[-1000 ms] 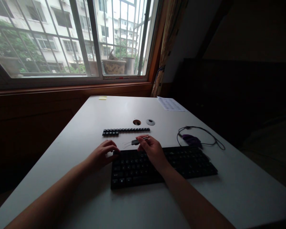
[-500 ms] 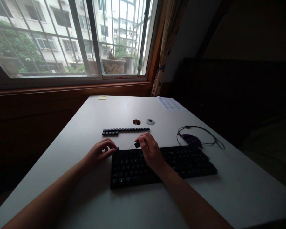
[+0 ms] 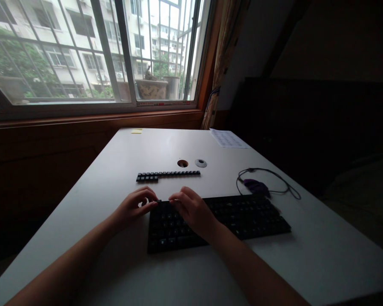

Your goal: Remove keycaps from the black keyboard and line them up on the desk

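I pinch a small key [image 3: 159, 201] in my left hand [image 3: 134, 207] at the upper-left corner of the keyboard [image 3: 250, 216], mid-frame, and could drop it if that grip loosens, though I cannot tell whether my right hand [image 3: 193, 211] is closed.

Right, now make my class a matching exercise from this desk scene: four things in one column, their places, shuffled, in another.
Things:
1. Keyboard
2. Loose keycaps
3. Yellow note
4. Printed sheet

Places:
A. By the far left corner of the desk
B. Partly hidden by the right hand
C. At the far right corner
D. Lined up on the near side of the round hole

Pairs: 1-B, 2-D, 3-A, 4-C
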### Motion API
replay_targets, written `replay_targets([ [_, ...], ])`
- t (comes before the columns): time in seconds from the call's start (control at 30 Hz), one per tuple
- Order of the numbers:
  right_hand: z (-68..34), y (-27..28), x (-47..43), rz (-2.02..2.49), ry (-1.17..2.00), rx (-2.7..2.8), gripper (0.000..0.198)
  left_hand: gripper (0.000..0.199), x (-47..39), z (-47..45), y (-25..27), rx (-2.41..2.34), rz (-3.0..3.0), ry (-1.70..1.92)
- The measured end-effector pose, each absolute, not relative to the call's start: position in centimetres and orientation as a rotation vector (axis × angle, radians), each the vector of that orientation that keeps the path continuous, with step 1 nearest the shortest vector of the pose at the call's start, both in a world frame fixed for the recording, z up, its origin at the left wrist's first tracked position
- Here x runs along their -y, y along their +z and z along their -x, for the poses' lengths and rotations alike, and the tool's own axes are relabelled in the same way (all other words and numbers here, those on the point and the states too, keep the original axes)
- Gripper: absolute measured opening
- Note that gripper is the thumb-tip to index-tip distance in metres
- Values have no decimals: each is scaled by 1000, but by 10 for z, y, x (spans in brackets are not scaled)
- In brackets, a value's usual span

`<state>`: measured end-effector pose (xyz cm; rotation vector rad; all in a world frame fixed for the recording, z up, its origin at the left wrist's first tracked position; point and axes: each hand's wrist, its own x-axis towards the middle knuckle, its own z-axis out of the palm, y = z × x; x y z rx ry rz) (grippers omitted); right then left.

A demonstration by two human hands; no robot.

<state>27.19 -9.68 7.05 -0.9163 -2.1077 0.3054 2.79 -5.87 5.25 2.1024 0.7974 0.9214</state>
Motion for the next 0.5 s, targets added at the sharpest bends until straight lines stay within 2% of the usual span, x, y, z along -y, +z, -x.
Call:
replay_targets([
  [0.17, -264, 61, 96, 919, 203, 2148, 20, 15, 63, -32, 56, -772, -2103, 917],
  [0.5, -263, 61, 95, 937, 170, 2150, 15, 16, 65, -33, 59, -727, -2097, 917],
])
